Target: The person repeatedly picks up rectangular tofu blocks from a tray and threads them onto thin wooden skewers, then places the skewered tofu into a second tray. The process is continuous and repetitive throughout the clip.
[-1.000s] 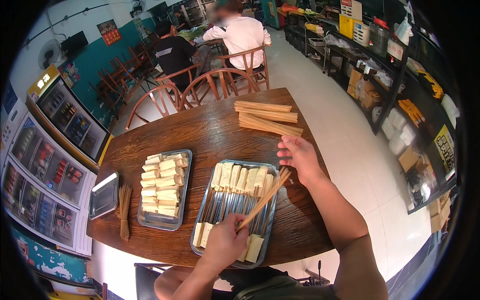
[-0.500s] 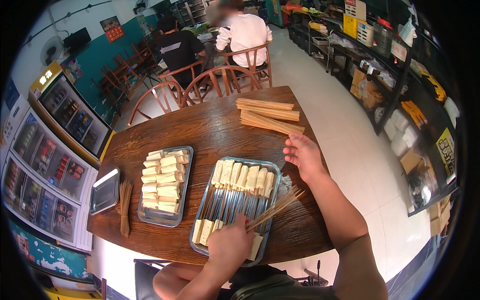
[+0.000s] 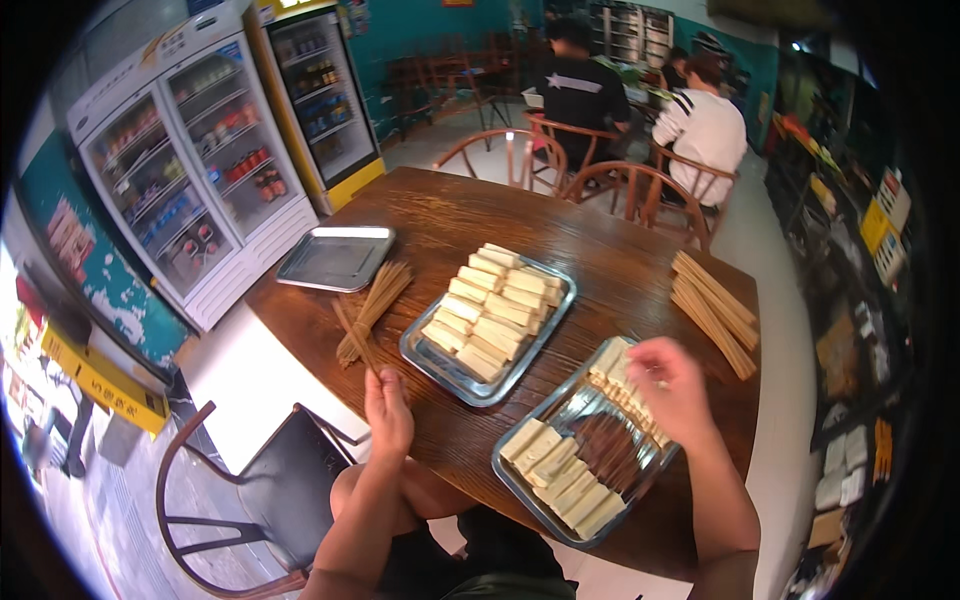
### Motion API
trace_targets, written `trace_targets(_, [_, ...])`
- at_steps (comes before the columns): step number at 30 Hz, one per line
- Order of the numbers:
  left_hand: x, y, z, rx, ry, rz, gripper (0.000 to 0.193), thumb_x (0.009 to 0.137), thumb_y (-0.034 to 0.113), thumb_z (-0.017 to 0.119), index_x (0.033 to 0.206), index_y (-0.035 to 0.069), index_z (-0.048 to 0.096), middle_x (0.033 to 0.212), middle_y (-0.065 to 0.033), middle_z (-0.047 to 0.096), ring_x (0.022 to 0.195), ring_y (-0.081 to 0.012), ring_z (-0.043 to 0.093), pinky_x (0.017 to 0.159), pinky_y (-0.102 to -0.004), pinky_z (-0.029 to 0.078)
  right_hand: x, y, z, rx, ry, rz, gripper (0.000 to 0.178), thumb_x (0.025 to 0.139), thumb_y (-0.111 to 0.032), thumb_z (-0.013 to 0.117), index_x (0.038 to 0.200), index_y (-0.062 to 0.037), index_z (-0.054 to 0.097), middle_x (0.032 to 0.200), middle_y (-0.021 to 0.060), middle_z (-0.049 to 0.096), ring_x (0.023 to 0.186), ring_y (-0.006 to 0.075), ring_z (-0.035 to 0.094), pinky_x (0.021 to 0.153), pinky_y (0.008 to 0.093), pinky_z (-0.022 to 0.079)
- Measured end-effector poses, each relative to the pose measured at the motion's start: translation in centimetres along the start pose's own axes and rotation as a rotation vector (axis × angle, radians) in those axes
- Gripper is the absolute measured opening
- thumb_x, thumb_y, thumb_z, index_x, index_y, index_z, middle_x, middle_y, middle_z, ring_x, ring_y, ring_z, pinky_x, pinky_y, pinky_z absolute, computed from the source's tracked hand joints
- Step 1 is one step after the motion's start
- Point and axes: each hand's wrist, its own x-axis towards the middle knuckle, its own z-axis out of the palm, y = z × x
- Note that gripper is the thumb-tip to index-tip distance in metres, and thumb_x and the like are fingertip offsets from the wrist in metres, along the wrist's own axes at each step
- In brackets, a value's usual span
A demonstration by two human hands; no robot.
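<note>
My left hand [image 3: 388, 415] is closed on a few thin bamboo skewers [image 3: 352, 330], which slant up over the table's left edge beside a tied skewer bundle [image 3: 380, 300]. My right hand [image 3: 668, 385] hovers at the far right side of the near metal tray [image 3: 510, 478]; its curled fingers are smeared by motion, so whether they hold anything is unclear. In that tray lie two rows of pale tofu-like pieces [image 3: 565, 475], with skewer sticks between the rows. Part of the far row is hidden by my right hand. A second metal tray [image 3: 482, 398] holds stacked pale pieces [image 3: 490, 310].
Loose skewer bundles [image 3: 715, 310] lie at the right of the wooden table [image 3: 430, 205]. A bare metal tray [image 3: 335, 258] rests at the far left. Chairs [image 3: 640, 190] stand beyond, with people [image 3: 700, 130] seated there. A black chair [image 3: 300, 480] is at my left.
The view has swung left. My left hand has moved from the near tray to the table's left edge, still with skewers. My right hand has come over the near tray.
</note>
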Motion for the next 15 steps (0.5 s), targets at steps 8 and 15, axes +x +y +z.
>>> trace_targets(8, [-0.3, -0.2, -0.7, 0.055, 0.024, 0.007, 0.016, 0.11, 0.025, 0.041, 0.1, 0.012, 0.043, 0.071, 0.0032, 0.041, 0.057, -0.005, 0.036, 0.048, -0.0202, 0.03, 11.5, -3.2, 17.6, -0.646, -0.511, -0.433, 0.041, 0.089, -0.03, 0.073, 0.122, -0.0069, 0.064, 0.128, 0.0107, 0.058, 0.126, 0.0278, 0.05, 0.105, 0.0417, 0.044])
trace_targets(15, [-0.5, 0.8, -0.4, -0.012, 0.096, -0.076, 0.018, 0.108, 0.015, 0.043, 0.093, 0.006, 0.044, 0.074, 0.0024, 0.044, 0.065, -0.0063, 0.04, 0.058, -0.0223, 0.036, 14.5, -2.2, 25.2, -1.12, -0.559, -0.602, 0.036, 0.084, -0.03, 0.072, 0.112, -0.0067, 0.071, 0.137, 0.0115, 0.052, 0.135, 0.0299, 0.039, 0.11, 0.0438, 0.036])
